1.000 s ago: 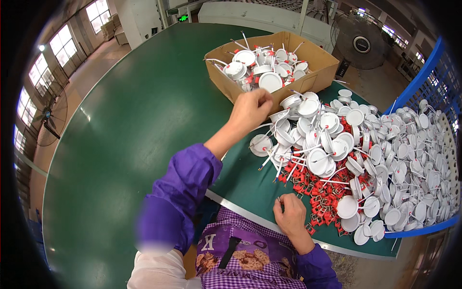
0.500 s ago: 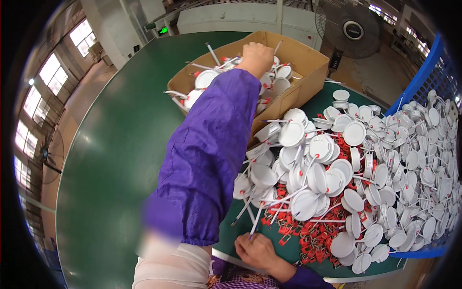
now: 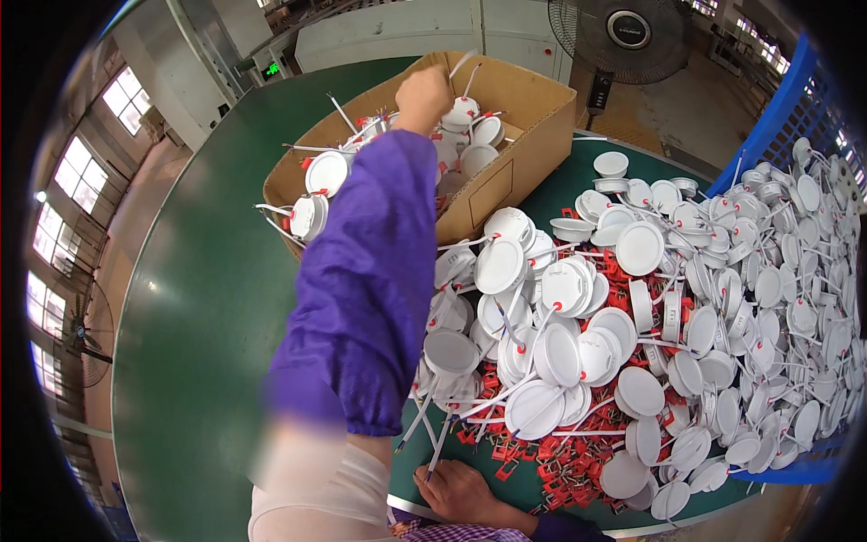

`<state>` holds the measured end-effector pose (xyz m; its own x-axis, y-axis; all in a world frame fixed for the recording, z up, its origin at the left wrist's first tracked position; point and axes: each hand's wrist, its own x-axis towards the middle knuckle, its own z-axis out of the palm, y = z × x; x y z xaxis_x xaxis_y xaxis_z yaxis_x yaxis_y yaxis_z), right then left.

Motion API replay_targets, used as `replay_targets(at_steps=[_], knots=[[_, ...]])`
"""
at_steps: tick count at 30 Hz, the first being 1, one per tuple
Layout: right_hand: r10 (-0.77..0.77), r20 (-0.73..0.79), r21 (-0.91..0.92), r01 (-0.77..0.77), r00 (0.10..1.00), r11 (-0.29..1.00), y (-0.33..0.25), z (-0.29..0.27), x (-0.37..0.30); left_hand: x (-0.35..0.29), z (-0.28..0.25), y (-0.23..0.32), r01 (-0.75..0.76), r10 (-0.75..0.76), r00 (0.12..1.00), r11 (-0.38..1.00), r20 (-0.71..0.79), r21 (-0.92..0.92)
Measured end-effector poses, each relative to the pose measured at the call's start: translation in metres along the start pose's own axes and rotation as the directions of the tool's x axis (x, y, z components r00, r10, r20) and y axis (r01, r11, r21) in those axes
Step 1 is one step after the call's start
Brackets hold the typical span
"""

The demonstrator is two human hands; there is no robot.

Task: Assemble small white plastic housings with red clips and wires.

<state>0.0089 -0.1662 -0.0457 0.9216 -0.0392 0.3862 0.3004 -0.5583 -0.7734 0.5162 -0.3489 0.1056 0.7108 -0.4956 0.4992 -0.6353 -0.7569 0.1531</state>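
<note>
Upper centre: left hand (image 3: 424, 98), fingers curled, over the cardboard box (image 3: 513, 185), seemingly sited for easy reach. Lower centre: right hand (image 3: 462, 493) at a white cable (image 3: 441, 441); both grips indeterminable.

Green table (image 3: 199, 280), pale trim along its edge. Beyond its far side, a long whitish machine (image 3: 388, 41); near the machine's left end, a small display (image 3: 272, 69) lit green. Upper right, a dark fan (image 3: 629, 30) with a round grille and pale hub ring, mounted on a post (image 3: 599, 94) above a brownish floor (image 3: 646, 113). Upper left, a grey pillar (image 3: 192, 68). Far left, a row of bright windows (image 3: 81, 170); below them, a second fan (image 3: 79, 334), partly indistinct against the dark wall.
</note>
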Motion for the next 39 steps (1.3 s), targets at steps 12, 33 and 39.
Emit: replay_targets(at_steps=[12,33,39], knots=[[0.026,0.001,-0.134,-0.025,1.0,0.991,-0.002,0.009,-0.012,-0.232,-0.239,0.018,0.263,0.076,0.96,0.091,0.27,-0.961],[0.287,-0.361,0.141,-0.252,0.887,0.957,-0.074,-0.028,-0.044,-0.575,-0.213,0.037,0.542,-0.214,0.825,0.037,0.524,-0.839],[0.259,-0.388,0.036,-0.266,0.884,0.963,-0.074,-0.027,-0.06,-0.583,-0.212,0.047,0.436,-0.148,0.896,0.113,0.419,-0.893]])
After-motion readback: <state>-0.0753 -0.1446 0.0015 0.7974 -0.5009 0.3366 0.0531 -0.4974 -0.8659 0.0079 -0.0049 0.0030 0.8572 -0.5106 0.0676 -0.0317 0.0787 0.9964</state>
